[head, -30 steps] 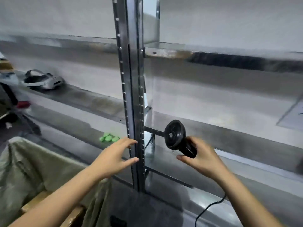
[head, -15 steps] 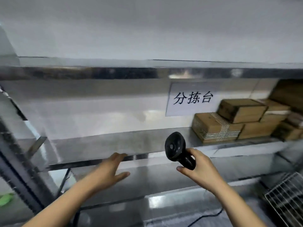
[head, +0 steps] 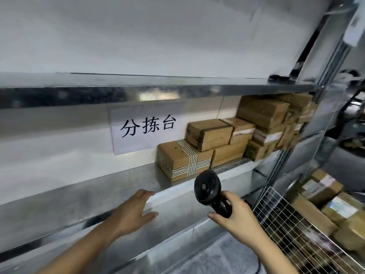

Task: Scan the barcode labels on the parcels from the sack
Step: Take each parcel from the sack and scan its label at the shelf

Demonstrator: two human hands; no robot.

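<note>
Right hand (head: 235, 216) grips the scanner (head: 209, 191), nearer the stacked parcels (head: 183, 159) on the shelf (head: 98, 194) far right; left hand (head: 136, 210) hovers open-fingered, holding nothing.

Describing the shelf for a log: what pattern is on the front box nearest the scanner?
Plain brown cardboard box crossed by dark striped tape bands, in the head view.

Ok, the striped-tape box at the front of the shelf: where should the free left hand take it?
Probably by the near left corner of the striped-tape box: its left end is open to the bare shelf, while other boxes crowd its right and top. The left hand comes from that side.
</note>
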